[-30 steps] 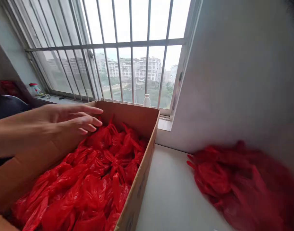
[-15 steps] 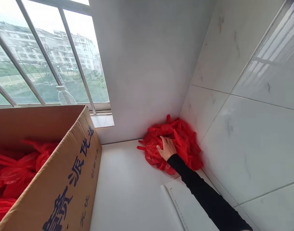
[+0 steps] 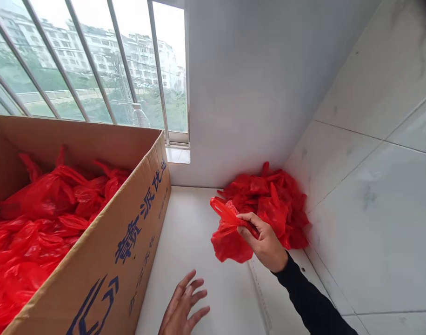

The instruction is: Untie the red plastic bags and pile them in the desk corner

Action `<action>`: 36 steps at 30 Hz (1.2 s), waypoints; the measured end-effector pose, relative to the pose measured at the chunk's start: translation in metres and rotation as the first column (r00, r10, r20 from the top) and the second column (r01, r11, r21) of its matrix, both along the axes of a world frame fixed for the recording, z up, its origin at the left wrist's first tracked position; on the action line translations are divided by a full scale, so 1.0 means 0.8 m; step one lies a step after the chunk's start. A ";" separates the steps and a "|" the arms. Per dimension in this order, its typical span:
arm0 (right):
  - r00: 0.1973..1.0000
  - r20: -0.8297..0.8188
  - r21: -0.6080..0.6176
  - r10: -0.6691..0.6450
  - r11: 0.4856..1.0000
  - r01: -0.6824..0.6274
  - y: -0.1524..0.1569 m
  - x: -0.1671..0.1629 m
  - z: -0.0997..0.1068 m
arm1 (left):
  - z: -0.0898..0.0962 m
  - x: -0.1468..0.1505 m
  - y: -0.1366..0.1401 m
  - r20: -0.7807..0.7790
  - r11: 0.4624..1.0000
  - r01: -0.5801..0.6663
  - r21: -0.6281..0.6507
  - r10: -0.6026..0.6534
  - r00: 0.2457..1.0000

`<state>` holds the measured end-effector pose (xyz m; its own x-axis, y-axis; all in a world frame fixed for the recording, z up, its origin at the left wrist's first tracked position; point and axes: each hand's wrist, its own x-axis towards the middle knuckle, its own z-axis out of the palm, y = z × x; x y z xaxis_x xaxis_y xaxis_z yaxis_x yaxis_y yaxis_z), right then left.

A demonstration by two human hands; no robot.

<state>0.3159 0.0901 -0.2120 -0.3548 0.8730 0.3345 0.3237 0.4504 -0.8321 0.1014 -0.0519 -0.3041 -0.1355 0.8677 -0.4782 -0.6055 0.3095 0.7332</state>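
A crumpled red plastic bag (image 3: 230, 237) hangs from my right hand (image 3: 265, 242), whose thumb and fingers pinch it near its top. Behind that hand, a heap of red plastic bags (image 3: 289, 200) lies in the corner against both walls. My left hand (image 3: 185, 302) is over the white surface (image 3: 195, 232) at the bottom of the view, fingers spread and holding nothing. To its left stands a large cardboard box (image 3: 143, 232) with blue printed characters, with many red plastic bags (image 3: 52, 195) inside.
A barred window (image 3: 129, 70) is behind the box, with a clear plastic bottle (image 3: 139, 116) by the bars. Marbled wall tiles (image 3: 380, 195) rise at the right. A white sheet with a printed edge (image 3: 263, 298) lies under my right forearm.
My right hand has lifted one red bag from the heap and drawn it nearer. My left hand has come into view. The camera has turned left, showing more of the box.
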 end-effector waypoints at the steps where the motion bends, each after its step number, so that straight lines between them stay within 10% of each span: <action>1: 0.995 -0.044 -0.065 0.086 0.994 -0.089 -0.013 -0.001 -0.005 | 0.001 0.008 0.003 0.067 1.000 -0.013 0.015 0.012 0.998; 5: 0.946 -0.199 -0.290 0.256 0.907 -0.306 -0.036 -0.004 -0.044 | 0.010 0.033 0.014 0.343 0.999 0.048 0.019 -0.052 0.938; 13: 0.898 -0.310 -0.504 0.312 0.747 -0.433 -0.073 -0.004 -0.097 | -0.004 0.030 0.002 0.294 0.999 -0.029 0.038 0.017 0.956; 36: 0.873 -0.488 -0.636 0.018 0.677 -0.370 -0.100 -0.051 -0.118 | 0.010 0.033 -0.011 0.155 1.000 0.009 0.019 -0.012 0.988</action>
<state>0.2754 0.0101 -0.3063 -0.5261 0.8306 -0.1825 -0.1495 -0.3017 -0.9416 0.1279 -0.0606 -0.2960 -0.0518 0.8774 -0.4769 -0.7092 0.3039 0.6361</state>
